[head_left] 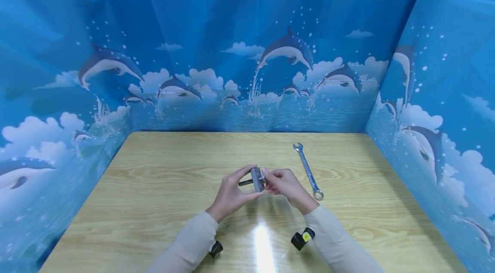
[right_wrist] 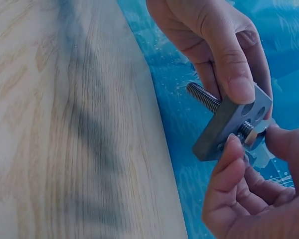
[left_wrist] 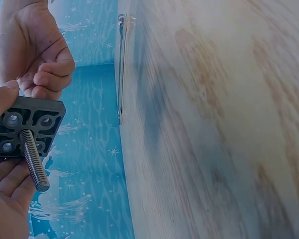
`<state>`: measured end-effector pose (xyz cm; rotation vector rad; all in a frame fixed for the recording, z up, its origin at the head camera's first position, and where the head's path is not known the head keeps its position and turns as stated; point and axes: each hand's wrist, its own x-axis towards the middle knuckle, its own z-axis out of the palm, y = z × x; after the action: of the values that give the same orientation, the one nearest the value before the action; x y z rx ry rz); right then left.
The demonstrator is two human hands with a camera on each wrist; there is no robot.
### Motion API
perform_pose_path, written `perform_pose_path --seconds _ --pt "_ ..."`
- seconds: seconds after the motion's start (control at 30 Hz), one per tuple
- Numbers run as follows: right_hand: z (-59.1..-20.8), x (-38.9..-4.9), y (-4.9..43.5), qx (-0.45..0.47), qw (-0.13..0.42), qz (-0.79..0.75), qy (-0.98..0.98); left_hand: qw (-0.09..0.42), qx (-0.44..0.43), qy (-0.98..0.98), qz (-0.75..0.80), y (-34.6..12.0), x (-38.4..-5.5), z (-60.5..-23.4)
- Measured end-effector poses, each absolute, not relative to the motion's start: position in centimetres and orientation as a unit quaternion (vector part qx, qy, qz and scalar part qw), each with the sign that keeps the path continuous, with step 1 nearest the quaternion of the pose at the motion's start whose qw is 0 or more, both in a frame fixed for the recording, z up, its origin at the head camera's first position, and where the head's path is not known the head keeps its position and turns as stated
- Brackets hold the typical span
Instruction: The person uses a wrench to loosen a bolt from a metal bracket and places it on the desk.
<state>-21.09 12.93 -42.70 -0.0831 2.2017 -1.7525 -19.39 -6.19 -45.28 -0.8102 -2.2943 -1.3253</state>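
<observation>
Above the table, my left hand [head_left: 230,191] grips a small square grey plate [head_left: 256,179] by its edges, thumb on one side and fingers on the other. A threaded bolt [left_wrist: 35,162] runs through the plate's middle, and holes sit near the corners. On the plate's other side, my right hand [head_left: 285,186] pinches the bolt's short end between thumb and index finger. Threads show there beside a shiny metal piece [right_wrist: 254,138], partly covered by the fingers; whether it is a nut or the bolt's head I cannot tell.
A combination wrench [head_left: 308,171] lies on the wood-grain table [head_left: 162,170], to the right of my hands, its open end towards the back. Blue dolphin-print curtains [head_left: 216,41] hang behind the table and along both sides.
</observation>
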Motion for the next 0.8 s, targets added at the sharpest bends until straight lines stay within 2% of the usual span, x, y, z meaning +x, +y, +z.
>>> perform_pose_path --seconds 0.33,0.6,0.8 --pt "-41.7 -20.8 12.7 -0.033 0.156 -0.606 0.78 0.181 -0.288 -0.813 -0.472 -6.2 -19.3 -45.1" --pt "-41.6 -20.7 13.0 -0.078 0.137 -0.583 0.797 0.176 -0.283 -0.813 -0.478 -6.2 -19.2 -45.0" --pt "-41.7 -20.6 13.1 -0.108 0.121 -0.567 0.807 0.141 -0.26 -0.816 -0.497 -6.3 -19.3 -45.0"
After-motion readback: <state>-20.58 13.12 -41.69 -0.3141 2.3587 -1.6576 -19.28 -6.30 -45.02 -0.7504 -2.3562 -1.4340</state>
